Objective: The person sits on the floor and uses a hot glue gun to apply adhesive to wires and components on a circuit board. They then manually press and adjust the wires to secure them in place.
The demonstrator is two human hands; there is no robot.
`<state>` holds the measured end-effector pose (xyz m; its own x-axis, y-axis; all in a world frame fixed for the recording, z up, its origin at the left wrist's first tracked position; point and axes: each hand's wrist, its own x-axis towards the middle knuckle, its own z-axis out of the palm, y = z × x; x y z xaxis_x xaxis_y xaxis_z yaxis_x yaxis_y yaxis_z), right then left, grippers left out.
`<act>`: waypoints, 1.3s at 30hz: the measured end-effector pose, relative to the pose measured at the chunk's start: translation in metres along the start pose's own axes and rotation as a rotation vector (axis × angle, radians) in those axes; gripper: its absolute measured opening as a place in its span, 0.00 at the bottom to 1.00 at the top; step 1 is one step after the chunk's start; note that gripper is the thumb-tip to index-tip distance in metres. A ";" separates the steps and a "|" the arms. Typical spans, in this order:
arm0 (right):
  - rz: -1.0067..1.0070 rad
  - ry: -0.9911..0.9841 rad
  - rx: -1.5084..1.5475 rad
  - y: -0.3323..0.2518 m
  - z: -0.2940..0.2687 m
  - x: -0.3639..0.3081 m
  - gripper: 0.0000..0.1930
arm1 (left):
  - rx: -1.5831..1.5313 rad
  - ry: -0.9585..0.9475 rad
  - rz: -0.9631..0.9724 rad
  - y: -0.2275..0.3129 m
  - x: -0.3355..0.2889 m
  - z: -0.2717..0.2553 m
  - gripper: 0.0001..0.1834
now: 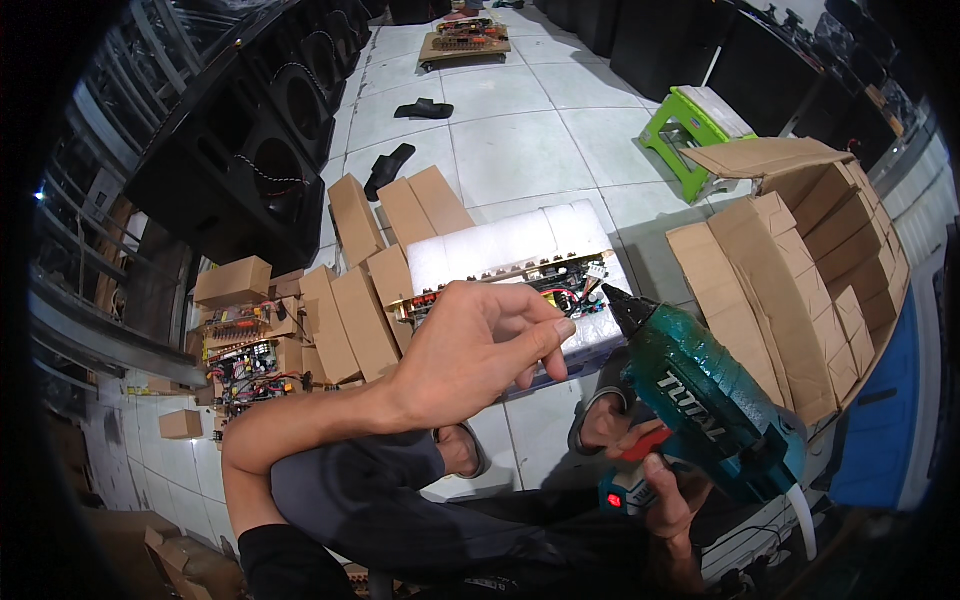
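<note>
Head view: we see the left hand (468,340) with its thumb and forefinger tips pressed together; whether anything thin is pinched between those 2 tips, we cannot tell. The right hand (668,505) wraps the handle of the glue gun (715,405), beside its red trigger (643,444); how far that is squeezed, we cannot tell. The nozzle (628,309) points toward the board (520,270), its tip just beside the white plug (597,271) near the right edge of the foam block (510,232). The board lies across the block, its left end at or just past the left edge, wires (565,303) bunched toward the right.

We judge that an unsteady wrist could smear hot glue on the plug or scorch the wires, and that a leftward swing could burn the left fingers. Pressing the board's left end could tip it.

Off the block's left edge lie small cartons (345,325) and more boards (245,368); off its right, 1 large carton (745,290).
</note>
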<state>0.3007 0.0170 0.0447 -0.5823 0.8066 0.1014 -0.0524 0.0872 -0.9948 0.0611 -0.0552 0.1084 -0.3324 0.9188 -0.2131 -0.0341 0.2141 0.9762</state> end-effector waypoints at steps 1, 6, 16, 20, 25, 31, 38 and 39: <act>0.004 0.003 -0.006 -0.002 0.001 0.001 0.18 | 0.004 -0.003 0.004 0.000 0.000 0.000 0.09; 0.028 -0.078 0.074 0.000 -0.005 0.002 0.16 | 0.008 -0.005 0.008 -0.001 0.000 -0.001 0.10; -0.017 -0.050 0.066 0.008 -0.005 0.003 0.18 | -0.001 -0.006 0.007 0.000 0.000 0.000 0.10; 0.064 -0.138 0.295 0.004 -0.009 0.001 0.18 | 0.005 -0.010 0.011 -0.001 0.001 -0.001 0.09; 0.095 -0.079 0.296 0.006 -0.009 -0.005 0.19 | 0.004 0.014 0.000 -0.001 0.001 0.000 0.09; 0.045 -0.181 0.191 0.009 -0.017 -0.003 0.21 | 0.052 0.062 0.015 -0.005 0.002 0.000 0.08; 0.040 -0.127 0.250 0.006 -0.004 -0.004 0.19 | 0.031 0.063 0.051 -0.007 0.001 0.001 0.07; 0.022 -0.116 0.193 0.006 -0.004 -0.004 0.17 | 0.029 0.063 0.047 -0.007 0.001 0.001 0.08</act>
<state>0.3056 0.0166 0.0383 -0.6736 0.7338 0.0888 -0.1864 -0.0524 -0.9811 0.0623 -0.0551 0.1016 -0.3914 0.9056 -0.1632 0.0101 0.1816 0.9833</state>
